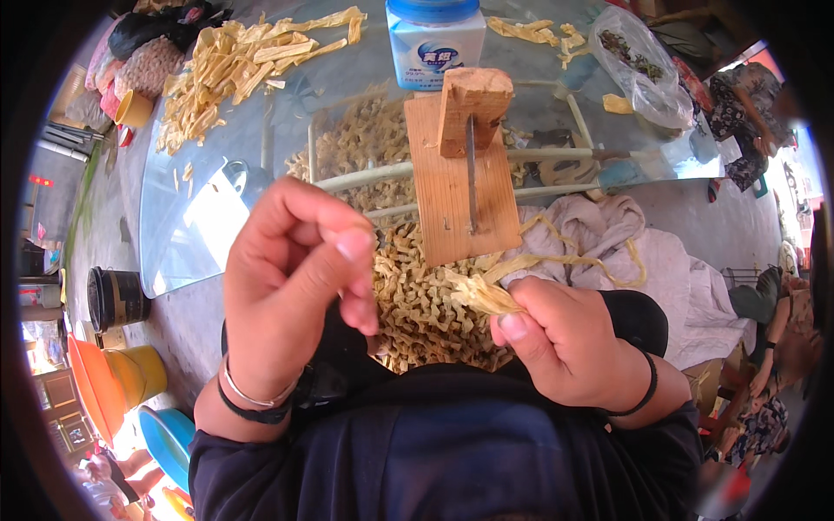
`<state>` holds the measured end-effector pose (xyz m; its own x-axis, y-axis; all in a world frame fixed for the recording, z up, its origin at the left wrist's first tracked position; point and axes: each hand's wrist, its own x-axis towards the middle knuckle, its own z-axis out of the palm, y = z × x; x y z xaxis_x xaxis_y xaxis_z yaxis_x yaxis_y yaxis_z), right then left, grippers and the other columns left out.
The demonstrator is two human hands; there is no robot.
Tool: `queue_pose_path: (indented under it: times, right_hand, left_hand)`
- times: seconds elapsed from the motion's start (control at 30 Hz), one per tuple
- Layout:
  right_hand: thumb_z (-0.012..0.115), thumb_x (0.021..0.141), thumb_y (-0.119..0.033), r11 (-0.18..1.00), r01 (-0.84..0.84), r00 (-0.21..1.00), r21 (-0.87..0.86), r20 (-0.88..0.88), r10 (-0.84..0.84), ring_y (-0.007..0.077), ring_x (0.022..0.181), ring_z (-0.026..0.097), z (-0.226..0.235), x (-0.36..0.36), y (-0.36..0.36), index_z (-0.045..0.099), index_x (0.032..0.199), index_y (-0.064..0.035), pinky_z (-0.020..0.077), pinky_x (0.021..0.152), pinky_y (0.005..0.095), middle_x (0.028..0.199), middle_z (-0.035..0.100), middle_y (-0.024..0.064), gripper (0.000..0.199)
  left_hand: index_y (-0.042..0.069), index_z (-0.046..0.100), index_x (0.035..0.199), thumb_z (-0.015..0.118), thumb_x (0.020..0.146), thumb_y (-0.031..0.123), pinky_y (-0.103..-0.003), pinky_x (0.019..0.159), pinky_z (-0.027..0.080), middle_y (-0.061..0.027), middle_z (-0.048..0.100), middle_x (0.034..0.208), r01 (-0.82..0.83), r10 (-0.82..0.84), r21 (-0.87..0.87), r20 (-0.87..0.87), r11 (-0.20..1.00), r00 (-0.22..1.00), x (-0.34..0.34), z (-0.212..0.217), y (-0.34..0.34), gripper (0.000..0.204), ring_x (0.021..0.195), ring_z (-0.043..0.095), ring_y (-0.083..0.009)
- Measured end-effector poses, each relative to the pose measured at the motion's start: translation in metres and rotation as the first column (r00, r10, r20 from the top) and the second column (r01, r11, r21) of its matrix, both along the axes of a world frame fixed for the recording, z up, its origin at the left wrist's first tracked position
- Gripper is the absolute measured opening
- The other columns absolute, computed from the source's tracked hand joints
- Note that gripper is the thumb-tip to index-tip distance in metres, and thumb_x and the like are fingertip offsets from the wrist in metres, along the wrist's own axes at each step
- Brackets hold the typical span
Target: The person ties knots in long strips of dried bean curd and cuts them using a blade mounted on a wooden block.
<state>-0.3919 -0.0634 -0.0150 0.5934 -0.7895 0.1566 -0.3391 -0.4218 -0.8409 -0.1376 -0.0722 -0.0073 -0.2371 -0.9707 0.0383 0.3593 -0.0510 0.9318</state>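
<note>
In front of my body, at the right, my right hand (pixel 569 343) pinches a crumpled pale yellow strip (pixel 480 293) between thumb and fingers. Its frayed end points left, and a long thin tail curls over the cloth beyond. My left hand (pixel 291 260) is raised at the left, thumb and forefinger together; what lies between them, if anything, is hidden. Between and beyond both hands, a wooden board (pixel 430 217) carries an upright wooden block (pixel 476 108) and a narrow metal blade (pixel 472 174). Many small knotted yellowish pieces (pixel 426 317) lie heaped below the board.
A glass table (pixel 365 52) bears a heap of flat yellow strips (pixel 243 65), a blue-lidded white tub (pixel 437 52) and a clear plastic bag (pixel 643 69). Greyish cloth (pixel 678 278) drapes at the right. Black (pixel 117 300), yellow (pixel 139 373) and blue (pixel 165 438) containers stand left. People sit at the right.
</note>
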Motion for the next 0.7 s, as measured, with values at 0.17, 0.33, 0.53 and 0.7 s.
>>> queue_pose_path:
  times: [0.17, 0.33, 0.53, 0.7]
  right_hand:
    - [0.047, 0.103, -0.02, 0.93, -0.056, 0.962, 0.362, 0.27, -0.047, 0.0149, 0.055, 0.055, 0.014, 0.0, -0.004, 0.052, 0.085, -0.0021, 0.0425, 0.052, 0.0283, 0.066, 0.055, 0.0047, 0.026]
    - [0.04, 0.106, -0.024, 0.765, -0.151, 0.866, 0.625, 0.458, -0.203, 0.0047, 0.054, 0.048, 0.024, -0.009, -0.009, 0.053, 0.083, -0.0009, 0.0393, 0.052, 0.0216, 0.066, 0.055, 0.0018, 0.035]
    - [0.048, 0.096, -0.016, 0.948, -0.014, 0.999, 0.318, -0.025, 0.023, 0.0234, 0.049, 0.053, 0.003, -0.024, -0.031, 0.052, 0.076, -0.0003, 0.0433, 0.05, 0.032, 0.06, 0.056, 0.0101, 0.026]
    - [0.051, 0.095, -0.019, 0.753, -0.612, 0.789, 0.241, 0.259, 0.558, 0.0335, 0.082, 0.06, -0.025, -0.003, -0.012, 0.052, 0.105, 0.001, 0.0483, 0.074, 0.0418, 0.092, 0.059, 0.0165, 0.022]
  left_hand:
    - [-0.001, 0.044, 0.132, 0.068, 0.091, 0.013, -0.03, 0.087, 0.049, -0.0112, 0.058, 0.109, 0.448, -0.403, -0.03, 0.384, 0.894, 0.831, -0.044, -0.019, 0.016, 0.05, 0.095, 0.061, -0.0173]
    - [0.005, 0.061, 0.113, 0.065, 0.093, 0.021, -0.035, 0.065, 0.052, -0.0134, 0.067, 0.084, 0.658, -0.638, 0.079, 0.355, 0.749, 0.684, -0.052, -0.023, 0.012, 0.026, 0.074, 0.068, -0.0289]
    - [0.001, 0.065, 0.107, 0.075, 0.084, 0.013, -0.028, 0.073, 0.054, -0.0112, 0.072, 0.095, 0.386, -0.196, -0.2, 0.607, 0.9, 0.77, -0.023, 0.002, -0.002, 0.028, 0.081, 0.071, -0.0213]
    - [0.005, 0.061, 0.113, 0.072, 0.088, 0.018, -0.029, 0.067, 0.053, -0.0091, 0.068, 0.094, 0.556, -0.316, -0.291, 0.584, 0.779, 0.748, -0.045, -0.005, -0.006, 0.03, 0.079, 0.07, -0.0226]
